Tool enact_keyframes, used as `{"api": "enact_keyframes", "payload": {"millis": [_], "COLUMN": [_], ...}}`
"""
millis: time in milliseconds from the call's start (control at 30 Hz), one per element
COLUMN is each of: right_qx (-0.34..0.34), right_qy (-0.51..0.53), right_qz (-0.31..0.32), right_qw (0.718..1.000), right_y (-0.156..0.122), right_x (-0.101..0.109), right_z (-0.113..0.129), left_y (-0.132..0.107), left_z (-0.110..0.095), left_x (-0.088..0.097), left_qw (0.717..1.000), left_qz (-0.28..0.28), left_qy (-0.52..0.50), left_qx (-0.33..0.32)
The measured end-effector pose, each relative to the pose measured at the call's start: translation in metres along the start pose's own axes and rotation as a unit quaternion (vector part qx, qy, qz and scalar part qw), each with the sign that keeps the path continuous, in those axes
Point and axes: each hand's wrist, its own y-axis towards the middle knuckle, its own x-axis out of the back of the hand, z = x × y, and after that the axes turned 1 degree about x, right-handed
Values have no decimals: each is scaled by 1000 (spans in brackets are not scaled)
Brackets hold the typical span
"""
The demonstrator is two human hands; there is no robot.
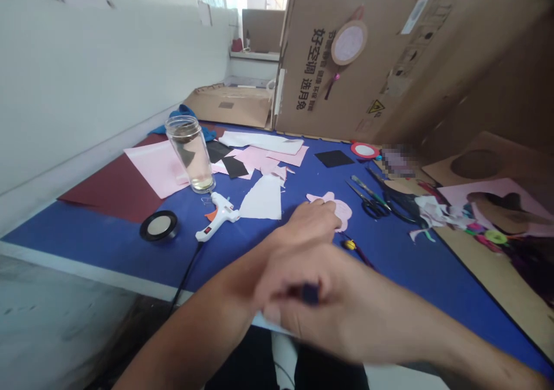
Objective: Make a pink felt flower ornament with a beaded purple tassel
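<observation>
My left hand [314,222] lies palm down on a pink flower-shaped paper cutout [344,212], its fingers extended over the piece. Petals show past the fingertips; the rest is under the hand. Closer to the camera, my right hand [320,303] crosses in front of my left wrist, smeared by motion. Its fingers look curled, with a dark gap inside, and I cannot make out whether anything is in them. A yellow bead [348,244] with a dark tassel rests just below the cutout. Left of the hands, a white glue gun [217,216] lies on the blue tabletop [277,246].
A jar of pale liquid [190,156] stands behind a black tape roll [158,227]. Pink, white and black sheets are spread behind. Scissors [373,202] and scraps [441,211] lie right. A large cardboard box [320,3] with a round fan [350,42] rises at the back.
</observation>
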Motion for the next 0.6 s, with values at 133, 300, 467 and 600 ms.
{"api": "enact_keyframes", "payload": {"millis": [133, 300, 467, 600], "right_qx": [57, 136, 181, 192], "right_qy": [7, -174, -307, -317], "right_qz": [134, 20, -139, -221], "right_qw": [989, 975, 924, 902], "right_y": [-27, -26, -17, -16], "right_x": [-35, -122, -179, -191], "right_z": [-12, -73, -106, -109], "left_y": [-2, 1, 3, 4], "left_z": [-4, -5, -5, -6], "left_x": [5, 16, 20, 22], "left_qw": [1000, 1000, 999, 998], "left_qz": [9, 28, 44, 56], "left_qy": [-4, -2, 17, 31], "left_qx": [-3, 6, 4, 1]}}
